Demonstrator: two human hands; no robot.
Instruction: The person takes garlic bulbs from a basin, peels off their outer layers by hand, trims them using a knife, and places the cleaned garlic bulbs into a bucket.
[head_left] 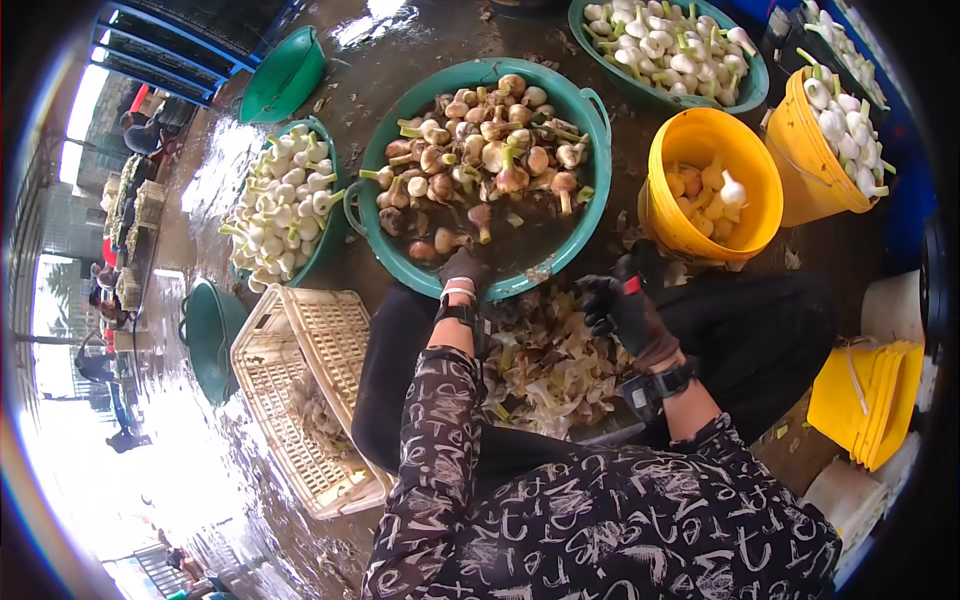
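My left hand point(463, 268), in a dark glove, reaches over the near rim of a green basin point(598, 190) of muddy, unpeeled garlic bulbs point(510, 178). Its fingertips are beside a brownish bulb point(447, 240); whether they grip it is unclear. My right hand point(628, 312), also gloved, is raised to the right above my lap, its fingers curled round something dark with a red part that I cannot make out. Between my legs lies a heap of loose garlic skins point(550, 370).
Clean white bulbs fill a green tub point(335, 205) at left and another point(763, 85) at top right. A yellow bucket point(655, 205) holds some bulbs; a fuller one point(790, 200) stands beside it. A white crate point(290, 420) leans by my left leg. People point(100, 365) are far left.
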